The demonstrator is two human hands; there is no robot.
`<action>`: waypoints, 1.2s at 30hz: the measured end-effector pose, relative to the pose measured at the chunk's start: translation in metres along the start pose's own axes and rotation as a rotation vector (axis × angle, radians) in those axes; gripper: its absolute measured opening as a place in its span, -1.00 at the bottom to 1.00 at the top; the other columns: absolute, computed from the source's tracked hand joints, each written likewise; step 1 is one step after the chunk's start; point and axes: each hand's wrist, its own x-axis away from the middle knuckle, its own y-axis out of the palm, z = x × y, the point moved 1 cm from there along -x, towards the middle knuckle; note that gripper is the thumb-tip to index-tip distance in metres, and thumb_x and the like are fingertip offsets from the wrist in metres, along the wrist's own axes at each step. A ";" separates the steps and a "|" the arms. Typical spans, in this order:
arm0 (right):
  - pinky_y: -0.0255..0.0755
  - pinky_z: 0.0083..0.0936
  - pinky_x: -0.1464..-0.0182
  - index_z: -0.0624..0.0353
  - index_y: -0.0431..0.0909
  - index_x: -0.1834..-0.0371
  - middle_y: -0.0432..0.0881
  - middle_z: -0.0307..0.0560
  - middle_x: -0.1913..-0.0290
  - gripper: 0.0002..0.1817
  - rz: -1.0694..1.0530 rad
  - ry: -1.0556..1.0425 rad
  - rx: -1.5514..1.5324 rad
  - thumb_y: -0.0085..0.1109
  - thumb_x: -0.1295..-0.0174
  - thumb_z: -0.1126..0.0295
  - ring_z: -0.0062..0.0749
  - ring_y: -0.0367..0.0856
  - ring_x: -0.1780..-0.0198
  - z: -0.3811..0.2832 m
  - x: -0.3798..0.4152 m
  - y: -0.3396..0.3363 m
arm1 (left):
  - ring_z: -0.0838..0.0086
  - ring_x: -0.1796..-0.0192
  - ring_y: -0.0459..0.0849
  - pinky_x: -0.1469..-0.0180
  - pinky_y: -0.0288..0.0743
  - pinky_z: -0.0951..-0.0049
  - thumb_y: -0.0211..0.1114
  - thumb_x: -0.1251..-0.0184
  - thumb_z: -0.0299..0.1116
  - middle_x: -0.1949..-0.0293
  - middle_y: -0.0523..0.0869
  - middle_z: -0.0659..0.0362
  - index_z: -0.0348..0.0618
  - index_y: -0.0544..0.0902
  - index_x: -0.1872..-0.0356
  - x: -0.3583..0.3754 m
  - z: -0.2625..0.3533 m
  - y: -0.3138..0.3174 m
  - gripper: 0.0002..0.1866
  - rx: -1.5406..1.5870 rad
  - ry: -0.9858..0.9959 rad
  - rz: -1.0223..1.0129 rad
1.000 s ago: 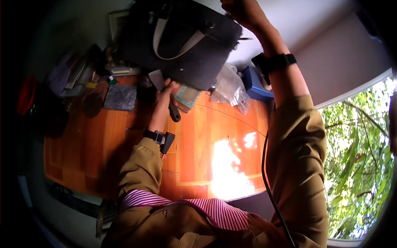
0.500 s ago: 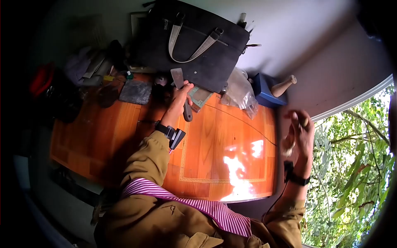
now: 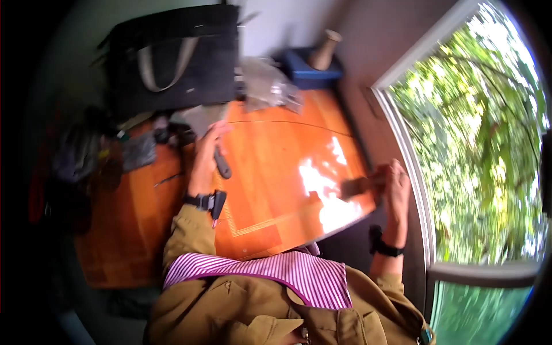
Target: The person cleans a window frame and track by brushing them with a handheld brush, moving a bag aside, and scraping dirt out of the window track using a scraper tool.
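Observation:
My left hand [image 3: 207, 150] is closed round a putty knife, whose dark handle [image 3: 222, 164] sticks out below the palm over the wooden tabletop [image 3: 267, 172]. Its blade is hard to separate from the grey things beyond. On the right, my right hand [image 3: 395, 187] grips what looks like a paintbrush [image 3: 353, 187], with its blurred brown end pointing left above the table's right edge. Past my left hand stands a black bag [image 3: 172, 57] with pale handles.
At the back are a clear plastic bag [image 3: 264, 86] and a blue box [image 3: 310, 72] with a wooden pestle-shaped piece [image 3: 325, 50] on it. Dark clutter and a grey packet [image 3: 139, 152] lie to the left. A thin wire crosses the tabletop. A window [image 3: 471, 132] borders the right side.
The view has swung right, so the bag and table sit further left. My right hand has lowered toward the table edge, and the brush now points left. The putty knife stays in my left hand.

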 end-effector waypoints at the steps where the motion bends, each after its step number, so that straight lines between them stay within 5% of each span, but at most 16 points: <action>1: 0.38 -0.66 0.61 0.20 0.48 0.33 0.56 -0.17 0.54 -0.61 -0.033 0.037 -0.150 -0.12 -0.38 0.07 -0.57 0.51 0.62 0.010 0.005 -0.001 | 0.63 0.75 0.35 0.70 0.25 0.62 0.26 -0.16 -0.26 0.26 0.70 0.08 -0.17 0.57 0.09 0.004 -0.014 0.000 -0.68 -0.010 0.007 -0.052; 6: 0.58 -0.57 0.39 0.27 0.52 0.27 0.64 -0.03 0.32 -0.58 0.038 0.041 -0.333 0.04 -0.29 0.05 -0.42 0.65 0.43 0.031 0.018 -0.025 | 0.57 0.76 0.38 0.71 0.28 0.59 0.12 -0.28 -0.28 0.28 0.68 -0.03 -0.33 0.48 0.06 0.044 -0.055 0.033 -0.67 -0.078 -0.141 -0.160; 12: 0.50 -0.66 0.33 0.31 0.52 0.24 0.65 -0.08 0.23 -0.85 0.285 -0.174 -0.192 0.22 -0.15 0.51 -0.56 0.61 0.35 0.016 0.000 -0.107 | 0.57 0.76 0.39 0.71 0.29 0.61 0.09 -0.31 -0.28 0.32 0.67 -0.09 -0.40 0.46 0.04 0.080 -0.094 0.063 -0.64 -0.184 -0.216 -0.254; 17: 0.42 -0.71 0.41 0.37 0.52 0.29 0.63 -0.07 0.35 -0.83 0.403 -0.359 -0.081 0.23 -0.17 0.46 -0.63 0.52 0.47 -0.025 -0.012 -0.151 | 0.56 0.76 0.40 0.71 0.29 0.59 0.06 -0.31 -0.29 0.34 0.67 -0.07 -0.40 0.48 0.06 0.087 -0.108 0.087 -0.66 -0.209 -0.279 -0.240; 20: 0.34 -0.68 0.51 0.32 0.48 0.38 0.53 -0.18 0.51 -0.90 0.393 -0.200 0.143 0.18 -0.18 0.52 -0.65 0.43 0.56 -0.036 -0.018 -0.165 | 0.55 0.75 0.40 0.71 0.29 0.57 0.05 -0.32 -0.29 0.36 0.67 -0.06 -0.38 0.48 0.07 0.088 -0.112 0.103 -0.67 -0.212 -0.289 -0.220; 25: 0.34 -0.60 0.62 0.22 0.42 0.45 0.43 -0.25 0.68 -0.91 0.136 0.013 0.448 0.12 -0.17 0.54 -0.63 0.45 0.65 -0.031 -0.026 -0.198 | 0.54 0.78 0.38 0.71 0.33 0.52 0.11 -0.30 -0.25 0.39 0.67 -0.01 -0.30 0.49 0.11 0.077 -0.134 0.100 -0.70 -0.248 -0.337 -0.203; 28: 0.38 -0.63 0.66 0.19 0.40 0.45 0.50 -0.22 0.60 -0.90 -0.101 0.139 0.237 0.11 -0.17 0.52 -0.59 0.52 0.65 0.005 -0.052 -0.210 | 0.53 0.78 0.38 0.72 0.33 0.52 0.09 -0.30 -0.26 0.43 0.67 0.00 -0.27 0.50 0.16 0.075 -0.145 0.097 -0.73 -0.273 -0.354 -0.170; 36: 0.53 -0.53 0.60 0.23 0.35 0.44 0.55 -0.14 0.53 -0.88 -0.210 -0.202 0.195 0.10 -0.18 0.51 -0.45 0.62 0.59 0.003 -0.180 -0.135 | 0.49 0.80 0.39 0.74 0.32 0.50 0.21 -0.16 -0.31 0.57 0.63 -0.03 -0.23 0.49 0.25 0.067 -0.152 0.095 -0.77 -0.254 -0.389 -0.039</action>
